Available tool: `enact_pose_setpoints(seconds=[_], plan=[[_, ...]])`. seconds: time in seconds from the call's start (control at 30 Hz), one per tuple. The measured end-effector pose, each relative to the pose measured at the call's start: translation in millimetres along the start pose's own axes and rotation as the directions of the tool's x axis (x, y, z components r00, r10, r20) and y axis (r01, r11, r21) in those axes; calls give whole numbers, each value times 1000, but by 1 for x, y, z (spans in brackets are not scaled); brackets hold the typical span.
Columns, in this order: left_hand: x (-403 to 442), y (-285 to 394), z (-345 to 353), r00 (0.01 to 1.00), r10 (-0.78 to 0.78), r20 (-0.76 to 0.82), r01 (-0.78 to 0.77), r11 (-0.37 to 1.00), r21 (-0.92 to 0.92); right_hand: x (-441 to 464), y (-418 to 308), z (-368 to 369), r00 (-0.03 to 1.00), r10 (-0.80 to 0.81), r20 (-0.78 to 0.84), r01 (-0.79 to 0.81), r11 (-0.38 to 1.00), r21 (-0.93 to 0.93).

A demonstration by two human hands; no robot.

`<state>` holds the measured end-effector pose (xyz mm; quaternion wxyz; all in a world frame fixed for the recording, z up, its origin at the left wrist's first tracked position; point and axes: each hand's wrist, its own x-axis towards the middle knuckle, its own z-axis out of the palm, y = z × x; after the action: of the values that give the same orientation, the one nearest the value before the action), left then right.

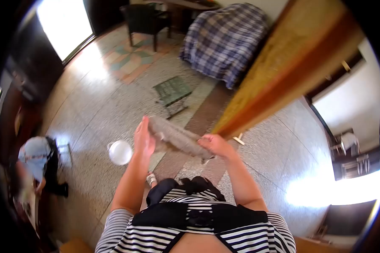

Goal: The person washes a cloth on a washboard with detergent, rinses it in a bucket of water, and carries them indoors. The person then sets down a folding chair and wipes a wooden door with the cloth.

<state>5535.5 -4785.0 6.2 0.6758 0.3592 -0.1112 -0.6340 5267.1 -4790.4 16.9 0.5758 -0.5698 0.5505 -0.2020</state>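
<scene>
Person in a B&W striped top [249, 234] stands w/ both forearms out front. Long grey-brown fabric-like piece [177, 137] hangs in the air btwn the hands, approx. chest-front, sloping down from L to R, a bit blurred. L hand [144, 137] is at its upper end, fingers close together & pointing up; can't tell how firmly it grips. R hand [215, 145] is narrow, fingers curled on the lower end.

Main obstacle: thick yellow-brown wooden post [283, 71], running from the top R down to just beside the R hand, blocking part of the view of the floor & R side of the rm. Small pale stick-like pc. [239, 139] lies on the grey speckled floor [278, 156] near the post's lower end.

White round bucket [120, 152] sits on the floor just L of the L hand. Green-topped low folding stool [172, 90] stands ahead, btwn the person & the blue-and-white plaid cover [226, 42], which is draped over a bulky item. Dark armchair [145, 21] is farther back, next to a pastel tile inlay [133, 59].

Far L, well apart from the hands, a 2nd person [38, 156] in pale blue w/ dark trousers is by a cluttered counter [31, 202]; details there too blurry.
</scene>
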Motion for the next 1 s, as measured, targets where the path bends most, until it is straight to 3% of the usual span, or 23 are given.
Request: enact_pose_setpoints(seconds=[0.07, 0.1, 0.13, 0.17, 0.2, 0.27, 0.3, 0.37, 0.43, 0.5, 0.53, 0.57, 0.63, 0.67, 0.7, 0.73, 0.77, 0.83, 0.87, 0.93, 1.0], plan=[[-14, -28, 25, 999, -40, 16, 40, 999, 28, -25, 10, -25, 987, 55, 151, -50, 998, -37], [-22, -35, 32, 999, -41, -17, 42, 998, 53, -39, 18, -36, 990, 42, 132, -37, 999, -35], [-26, -49, 31, 1000, -31, -3, 31, 998, 57, -57, 28, -49, 978, -131, 163, 92, 970, 225], [-25, -66, 25, 991, -119, 53, 112, 986, 123, -69, 35, -57, 939, -304, 159, 199, 859, 472], [-29, -80, 21, 973, -209, 98, 187, 963, 194, -80, 34, -62, 935, -316, 161, 208, 856, 473], [-47, -106, 31, 914, -393, 102, 312, 839, 446, -102, 26, -70, 833, -550, 65, 389, 664, 638], [-53, -120, 34, 873, -471, 125, 334, 765, 550, -109, 25, -74, 826, -561, 64, 399, 661, 636], [-69, -136, 52, 811, -564, 159, 320, 653, 687, -118, 20, -82, 839, -544, 14, 512, 798, 317], [-83, -147, 72, 797, -574, 189, 279, 628, 727, -124, 15, -82, 851, -525, -20, 517, 830, 208], [-82, -160, 83, 623, -655, 428, -81, 490, 868, -126, 19, -77, 825, -523, -215, 540, 841, 25], [-81, -167, 85, 622, -644, 445, -107, 494, 863, -112, 37, -77, 725, -646, -240, 602, 763, -234], [-78, -175, 87, 586, -623, 517, -191, 515, 836, -105, 50, -73, 709, -662, -243, 614, 749, -250], [-79, -172, 107, 536, -594, 600, -289, 539, 791, -95, 64, -62, 721, -577, -385, 588, 802, -102], [-91, -155, 125, 517, -597, 613, -346, 509, 788, -100, 49, -59, 729, -546, -414, 655, 731, 190], [-96, -146, 136, 499, -601, 624, -401, 478, 782, -105, 38, -61, 716, -558, -419, 667, 724, 175], [-94, -144, 137, 425, -647, 633, -516, 401, 757, -110, 28, -62, 751, -306, -585, 574, 740, 350], [-95, -142, 136, 417, -647, 638, -520, 405, 752, -113, 22, -62, 742, -11, -670, 491, 690, 532], [-103, -136, 134, 561, -713, 420, -118, 434, 893, -116, 17, -75, 601, -64, -796, 636, 642, 429], [-98, -138, 125, 555, -721, 414, -103, 434, 895, -122, 9, -82, 524, -119, -843, 693, 635, 341], [-81, -147, 92, 543, -628, 557, 52, 688, 724, -141, -17, -102, 402, -255, -879, 653, 753, 81], [-71, -147, 66, 624, -489, 609, 6, 783, 623, -158, -57, -116, 177, -370, -912, 418, 867, -271]])
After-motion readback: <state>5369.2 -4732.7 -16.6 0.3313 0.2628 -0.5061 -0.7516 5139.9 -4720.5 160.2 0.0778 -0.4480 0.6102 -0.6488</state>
